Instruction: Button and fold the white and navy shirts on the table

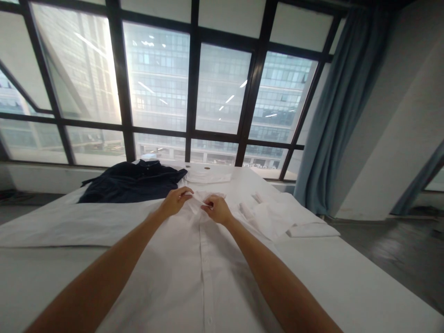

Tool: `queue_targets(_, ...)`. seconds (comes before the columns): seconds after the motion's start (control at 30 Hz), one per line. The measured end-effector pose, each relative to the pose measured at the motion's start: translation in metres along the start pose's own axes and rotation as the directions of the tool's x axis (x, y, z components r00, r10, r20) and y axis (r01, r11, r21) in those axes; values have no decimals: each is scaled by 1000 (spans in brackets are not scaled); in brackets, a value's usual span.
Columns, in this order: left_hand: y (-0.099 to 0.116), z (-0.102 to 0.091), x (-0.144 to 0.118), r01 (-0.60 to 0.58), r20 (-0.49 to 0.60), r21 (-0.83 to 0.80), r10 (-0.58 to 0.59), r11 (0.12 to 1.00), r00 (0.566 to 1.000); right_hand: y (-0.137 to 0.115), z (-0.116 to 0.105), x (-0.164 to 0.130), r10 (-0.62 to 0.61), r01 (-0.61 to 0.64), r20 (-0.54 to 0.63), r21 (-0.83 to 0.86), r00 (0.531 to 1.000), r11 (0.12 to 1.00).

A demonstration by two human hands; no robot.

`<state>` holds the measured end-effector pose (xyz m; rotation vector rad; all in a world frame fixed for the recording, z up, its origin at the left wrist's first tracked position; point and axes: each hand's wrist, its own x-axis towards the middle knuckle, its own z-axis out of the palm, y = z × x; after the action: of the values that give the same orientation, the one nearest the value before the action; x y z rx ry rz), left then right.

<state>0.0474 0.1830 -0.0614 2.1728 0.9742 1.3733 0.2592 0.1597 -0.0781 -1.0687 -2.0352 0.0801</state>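
Note:
A white button-up shirt [176,268] lies spread on the white table, front side up, its collar end away from me and its button strip running toward me. At the collar, my left hand [176,200] pinches the fabric on the left side. Close beside it, my right hand [218,209] is closed on the collar's right side. Both arms reach over the shirt. One sleeve stretches out to the left, while the other lies crumpled to the right with its cuff near the table edge. The fingertips partly hide the top of the button strip.
A dark navy shirt [130,180] lies in a heap at the far left of the table [347,273]. Behind the table stands a wall of black-framed windows [222,88]. A blue curtain [333,125] hangs at the right, beside a pale pillar [388,138].

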Motion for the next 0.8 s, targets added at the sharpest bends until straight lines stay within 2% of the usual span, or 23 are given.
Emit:
queue_targets(0.13, 3, 5, 2, 67, -34, -178, -74, 982, 997, 3, -2, 2, 56, -56, 2, 70, 998, 996)
queue_targets(0.23, 5, 4, 5, 73, -35, -278, -86, 958, 996, 10, -14, -1, -30, 28, 39, 50, 999, 998)
queue_targets(0.3, 4, 1, 6, 50, -62, -265, -68, 963, 996, 16, -26, -5, -78, 82, 66, -59, 995, 995)
queue_targets(0.4, -1, -2, 5, 11, -43, -64, -14, 998, 999, 21, -43, -9, -59, 87, 103, -298, 993, 951)
queue_targets(0.53, -20, -5, 8, -21, 99, 249, -4, 968, 995, 22, -50, -1, 12, 84, 190, -490, 982, 867)
queue_targets(0.67, -46, -13, 24, 15, 233, 454, -135, 891, 963, 28, -48, 25, 110, 64, 260, -579, 959, 813)
queue_targets(0.8, -61, -16, 44, 21, 250, 616, -221, 787, 943, 35, -34, 48, 172, 78, 330, -625, 928, 777)
